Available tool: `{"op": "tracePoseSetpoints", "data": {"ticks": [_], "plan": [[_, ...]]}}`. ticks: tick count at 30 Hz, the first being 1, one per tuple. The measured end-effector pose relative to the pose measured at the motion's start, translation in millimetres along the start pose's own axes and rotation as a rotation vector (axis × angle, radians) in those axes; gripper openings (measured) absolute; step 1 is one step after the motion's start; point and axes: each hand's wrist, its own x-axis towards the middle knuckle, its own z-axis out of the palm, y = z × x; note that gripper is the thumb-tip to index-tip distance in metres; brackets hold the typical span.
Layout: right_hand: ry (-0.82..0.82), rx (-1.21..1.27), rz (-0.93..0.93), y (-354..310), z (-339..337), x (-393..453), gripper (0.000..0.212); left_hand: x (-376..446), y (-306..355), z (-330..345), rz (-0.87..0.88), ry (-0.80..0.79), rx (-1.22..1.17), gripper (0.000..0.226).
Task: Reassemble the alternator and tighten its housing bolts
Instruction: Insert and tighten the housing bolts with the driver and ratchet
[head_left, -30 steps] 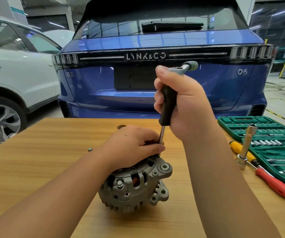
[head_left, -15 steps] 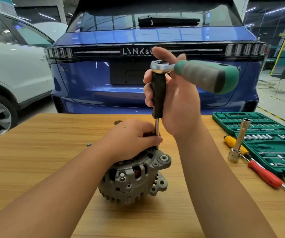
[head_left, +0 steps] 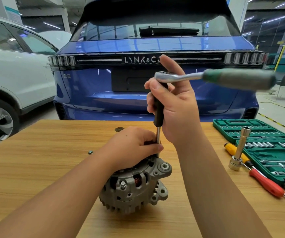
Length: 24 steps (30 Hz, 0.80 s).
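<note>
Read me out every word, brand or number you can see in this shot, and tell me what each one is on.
"LYNK&C": on the blue car's tailgate; the last letter is hidden behind the right hand.
Small badge on the tailgate's left side: too blurred to read.
Green socket set case: no legible markings.

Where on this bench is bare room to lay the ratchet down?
Bare wood left of the alternator, beyond the small loose bolt, and along the near edge of the table. The right is crowded: socket set, screwdrivers, upright extension.
</note>
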Motion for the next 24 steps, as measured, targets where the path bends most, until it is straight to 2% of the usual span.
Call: {"op": "tracePoseSetpoints", "data": {"ticks": [3,6,8,10,13,16,18,19,21,24], "plan": [[-0.026,0.053,-0.003,5,1,-2,0.042,-1,1,1,-0.004,-0.002,-0.002,0.019],[-0.088,0.227,0.08,3,0,-1,0.038,-1,0,0,-0.007,0.004,0.01,0.02],[-0.065,0.232,0.142,0,3,3,0.035,-1,0,0,-0.005,0.003,0.005,0.019],[-0.006,0.188,0.192,-4,7,5,0.034,-1,0,0,-0.001,0.006,0.0,0.019],[0.175,-0.069,0.11,-7,11,-1,0.02,0,2,1,0.004,-0.008,0.014,0.021],[0.281,-0.155,0.119,-7,9,-3,0.023,0,2,1,0.01,-0.018,0.025,0.025],[0.179,-0.074,0.2,-10,7,-2,0.014,0,1,0,0.01,-0.002,0.026,0.021],[0.12,-0.012,0.216,-11,5,-1,0.017,1,0,0,0.009,0.004,0.017,0.019],[0.052,0.036,0.148,-8,3,-1,0.029,1,-1,0,0.008,0.004,0.01,0.018],[0.042,-0.02,-0.007,-3,6,-2,0.038,0,0,0,0.013,0.0,0.01,0.019]]}}
